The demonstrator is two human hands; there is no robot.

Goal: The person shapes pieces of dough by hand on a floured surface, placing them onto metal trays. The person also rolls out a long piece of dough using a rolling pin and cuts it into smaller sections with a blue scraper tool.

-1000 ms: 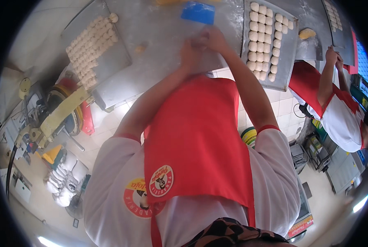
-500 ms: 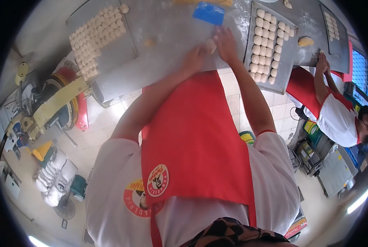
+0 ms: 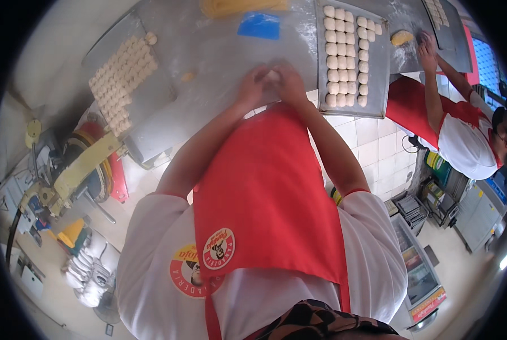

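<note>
My left hand point(image 3: 253, 85) and my right hand point(image 3: 289, 83) meet at the near edge of the steel table point(image 3: 208, 56), both with fingers curled around a small pale dough ball point(image 3: 273, 76), which they partly hide. A blue rectangular scraper point(image 3: 258, 26) lies beyond them, below a large yellowish piece point(image 3: 242, 7). To my right is a metal tray with rows of round dough balls point(image 3: 339, 63); to my left, another tray is densely covered with smaller-looking pieces point(image 3: 120, 79). A small dough bit point(image 3: 188, 76) rests left of my hands.
A co-worker in red apron point(image 3: 412, 102) bends over the table at the right, hands point(image 3: 428, 52) near a yellow dough lump point(image 3: 402, 38) and another tray point(image 3: 435, 12). A machine point(image 3: 78, 170) stands left, white sacks point(image 3: 89, 266) behind it. A glass-topped freezer point(image 3: 418, 272) is at lower right.
My hands have moved nearer the table's front edge and come together around the dough ball; half a second ago my right fingers were spread. The co-worker's hands have moved farther onto the table.
</note>
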